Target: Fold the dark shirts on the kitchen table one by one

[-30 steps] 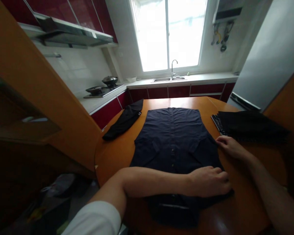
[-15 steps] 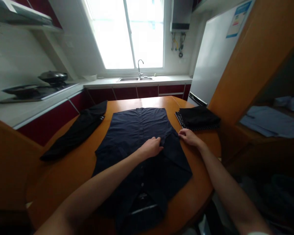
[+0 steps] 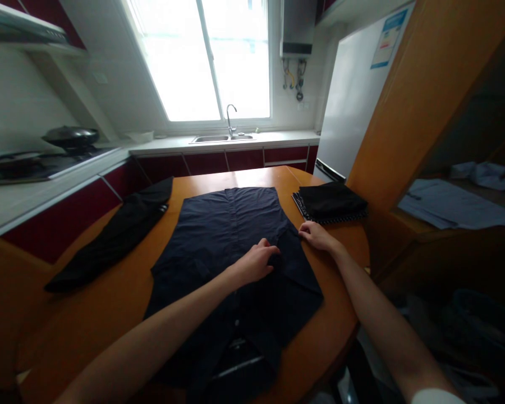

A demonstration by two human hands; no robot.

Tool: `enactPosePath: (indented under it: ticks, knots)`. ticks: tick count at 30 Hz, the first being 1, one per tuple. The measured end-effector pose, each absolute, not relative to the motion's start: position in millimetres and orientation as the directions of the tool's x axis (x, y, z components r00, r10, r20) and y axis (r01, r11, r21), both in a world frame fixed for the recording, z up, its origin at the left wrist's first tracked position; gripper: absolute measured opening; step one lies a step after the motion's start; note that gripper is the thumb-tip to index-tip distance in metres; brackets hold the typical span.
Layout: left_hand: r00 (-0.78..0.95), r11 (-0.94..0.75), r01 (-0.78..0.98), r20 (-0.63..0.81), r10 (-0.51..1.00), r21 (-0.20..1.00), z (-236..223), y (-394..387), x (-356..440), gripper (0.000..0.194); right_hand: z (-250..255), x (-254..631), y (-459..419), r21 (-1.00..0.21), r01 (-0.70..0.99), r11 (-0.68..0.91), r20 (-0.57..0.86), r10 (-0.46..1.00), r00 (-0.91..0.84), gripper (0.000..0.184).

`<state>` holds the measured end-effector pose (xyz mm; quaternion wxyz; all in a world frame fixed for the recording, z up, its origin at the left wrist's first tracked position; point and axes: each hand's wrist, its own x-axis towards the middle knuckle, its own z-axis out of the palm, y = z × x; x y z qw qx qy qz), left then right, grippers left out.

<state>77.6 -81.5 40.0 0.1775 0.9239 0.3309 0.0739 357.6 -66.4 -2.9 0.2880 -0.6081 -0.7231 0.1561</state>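
Navy shirt (image 3: 219, 244): flat across the table (image 3: 336, 314), collar (image 3: 235, 365) toward the near edge; likely light, soft, easily creased.
Left hand (image 3: 256, 264): over the shirt, fingers curled; cannot tell whether cloth is caught.
Right hand (image 3: 317, 234): pinching the shirt's right side edge, a sound hold.
Black garment (image 3: 109, 238): along the table's left edge.
Folded pile (image 3: 332, 201): by the right edge.

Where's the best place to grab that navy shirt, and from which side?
I'd pinch the side edge on the person's right, coming in from that side. The navy shirt lies mostly flat on the table, so its thin border is probably easiest to get fingers around; the right hand is at that edge.
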Motion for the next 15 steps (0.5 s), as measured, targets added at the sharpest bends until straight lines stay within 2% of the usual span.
enactPosePath:
  ticks: [3,9,13,15]
  knots:
    - [0.784,-0.748,0.552,0.075,0.616,0.369,45.1,-86.7,78.2,0.038,-4.3,357.5,-65.6,-0.572,0.792,0.214,0.226,0.969,-0.099,0.013]
    - [0.753,-0.756,0.522,0.203,0.626,0.394,58.1,-79.7,64.2,0.032,-6.3,357.1,-63.8,-0.558,0.803,0.211,0.223,0.97,-0.1,0.013]
    - [0.81,-0.762,0.525,0.052,0.584,0.379,61.5,-76.7,48.8,0.028,-6.7,356.8,-63.5,-0.548,0.811,0.206,0.226,0.97,-0.093,0.012]
    - [0.824,-0.781,0.521,0.036,0.565,0.344,63.6,-76.9,50.2,0.024,-6.3,356.4,-63.9,-0.544,0.814,0.204,0.226,0.97,-0.092,0.012]
